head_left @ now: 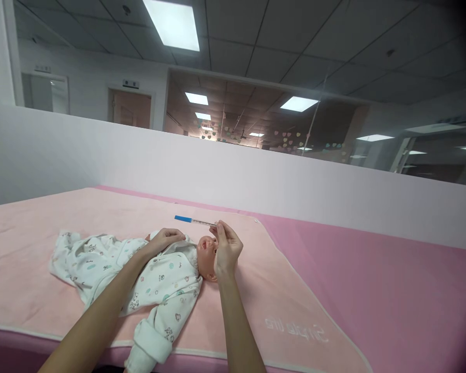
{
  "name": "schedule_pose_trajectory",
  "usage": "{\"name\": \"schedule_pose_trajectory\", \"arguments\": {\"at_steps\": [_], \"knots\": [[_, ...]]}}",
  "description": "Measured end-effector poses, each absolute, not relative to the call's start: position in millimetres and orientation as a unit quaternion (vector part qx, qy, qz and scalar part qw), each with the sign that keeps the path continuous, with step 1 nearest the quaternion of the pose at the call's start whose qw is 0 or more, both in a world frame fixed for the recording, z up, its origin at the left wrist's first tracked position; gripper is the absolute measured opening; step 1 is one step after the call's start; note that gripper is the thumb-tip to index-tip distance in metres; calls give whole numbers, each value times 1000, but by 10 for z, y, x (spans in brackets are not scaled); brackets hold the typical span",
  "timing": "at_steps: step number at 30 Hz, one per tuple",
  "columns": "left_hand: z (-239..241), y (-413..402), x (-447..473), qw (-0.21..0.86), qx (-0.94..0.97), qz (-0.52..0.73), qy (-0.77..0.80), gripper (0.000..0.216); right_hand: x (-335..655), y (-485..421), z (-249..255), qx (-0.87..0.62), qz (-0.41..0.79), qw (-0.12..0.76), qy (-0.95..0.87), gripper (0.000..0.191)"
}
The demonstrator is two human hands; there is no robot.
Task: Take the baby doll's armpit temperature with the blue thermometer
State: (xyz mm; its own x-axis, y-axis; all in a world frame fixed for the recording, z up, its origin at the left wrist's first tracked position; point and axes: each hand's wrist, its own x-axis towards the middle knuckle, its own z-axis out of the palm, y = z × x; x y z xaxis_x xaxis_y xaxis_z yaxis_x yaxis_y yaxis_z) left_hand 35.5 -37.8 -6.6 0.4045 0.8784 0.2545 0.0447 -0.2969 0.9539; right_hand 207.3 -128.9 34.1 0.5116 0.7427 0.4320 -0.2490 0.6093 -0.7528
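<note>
A baby doll (pixel 205 249) in a white printed romper (pixel 155 285) lies on its back on a light pink blanket (pixel 264 290). My left hand (pixel 163 239) rests curled on the doll's shoulder and chest, fingers folded over the cloth. My right hand (pixel 226 248) is raised just above the doll's head and pinches one end of a thin glass thermometer with a blue tip (pixel 194 221), held level and pointing left.
The blanket covers a darker pink padded table (pixel 392 290). A white partition wall (pixel 256 176) runs behind it. Beyond are glass panels, doors and ceiling lights. The table's near edge lies at the bottom of the view.
</note>
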Motion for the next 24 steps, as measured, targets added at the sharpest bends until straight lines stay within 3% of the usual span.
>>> {"name": "schedule_pose_trajectory", "arguments": {"at_steps": [9, 15, 20, 24], "knots": [[-70, -374, 324, 496, 694, 431, 295, 23, 2221, -1678, 180, -367, 308, 804, -351, 36], [-46, -412, 313, 542, 667, 420, 294, 23, 2669, -2502, -289, -538, 253, 717, -363, 33], [0, -475, 322, 533, 684, 389, 312, 26, 2701, -2647, -661, -645, 38, 612, -456, 24], [18, -483, 335, 517, 698, 395, 297, 22, 2615, -2582, -817, -652, -176, 492, -550, 32]]}}
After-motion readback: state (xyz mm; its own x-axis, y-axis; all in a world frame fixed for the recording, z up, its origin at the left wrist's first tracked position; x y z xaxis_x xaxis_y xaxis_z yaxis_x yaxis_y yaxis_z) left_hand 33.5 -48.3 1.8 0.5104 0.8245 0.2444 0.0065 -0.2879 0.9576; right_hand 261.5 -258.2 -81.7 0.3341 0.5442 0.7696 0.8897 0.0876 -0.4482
